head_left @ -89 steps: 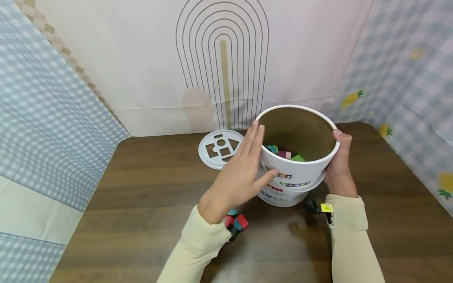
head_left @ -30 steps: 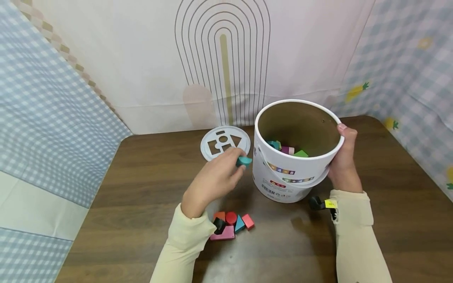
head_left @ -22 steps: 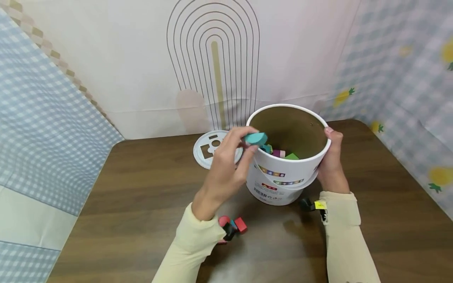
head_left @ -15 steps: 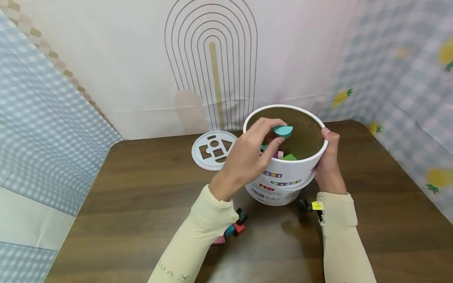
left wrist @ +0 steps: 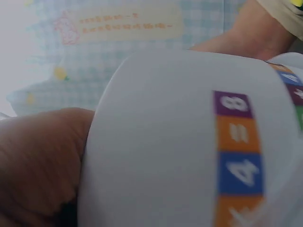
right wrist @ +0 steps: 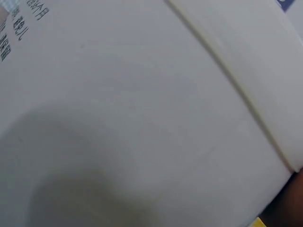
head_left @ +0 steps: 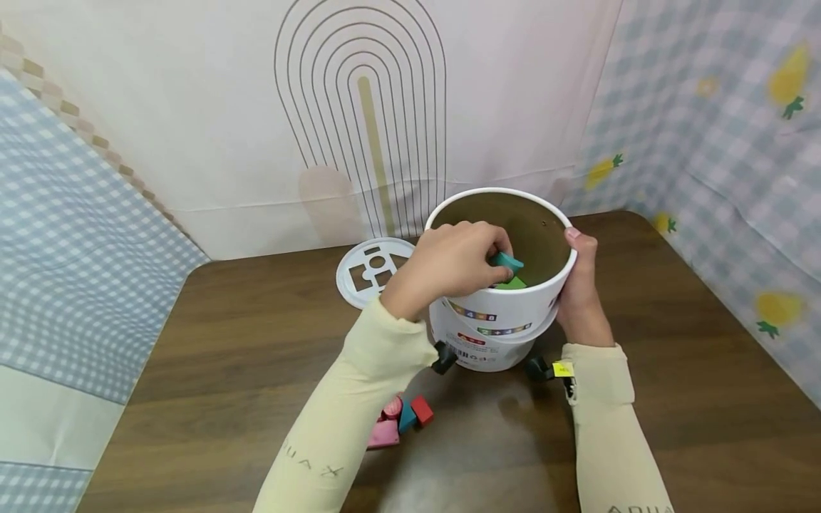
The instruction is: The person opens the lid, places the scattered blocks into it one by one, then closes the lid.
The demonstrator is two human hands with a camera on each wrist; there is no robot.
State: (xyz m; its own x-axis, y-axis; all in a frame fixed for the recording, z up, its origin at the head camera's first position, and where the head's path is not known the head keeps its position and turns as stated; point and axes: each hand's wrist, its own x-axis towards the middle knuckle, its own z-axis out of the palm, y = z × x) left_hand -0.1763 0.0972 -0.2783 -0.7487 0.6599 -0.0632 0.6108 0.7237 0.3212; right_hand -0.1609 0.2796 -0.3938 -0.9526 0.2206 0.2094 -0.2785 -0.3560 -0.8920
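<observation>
A white bucket (head_left: 487, 349) with printed number strips stands on the table, its mouth tilted toward me. My left hand (head_left: 455, 260) reaches over the near rim and pinches a teal half-round block (head_left: 507, 262) between thumb and fingers, inside the mouth. Below it a green block (head_left: 513, 283) shows in the bucket; my hand hides the other blocks in there. My right hand (head_left: 582, 285) holds the bucket's right side, thumb on the rim. In the left wrist view the bucket's wall (left wrist: 151, 132) fills the middle. The right wrist view shows mostly white wall (right wrist: 142, 94).
A white lid (head_left: 349, 285) with shaped cut-outs lies left of the bucket. Nearer me on the table (head_left: 256, 342) lie a red block (head_left: 422, 410), a blue triangle block (head_left: 407, 416), a pink block (head_left: 383, 434) and a round red one (head_left: 393, 407), partly behind the left sleeve.
My left hand left the bucket's side, picked up the teal half-round block, and carried it right, over the rim and down into the bucket. My right hand kept its hold on the bucket.
</observation>
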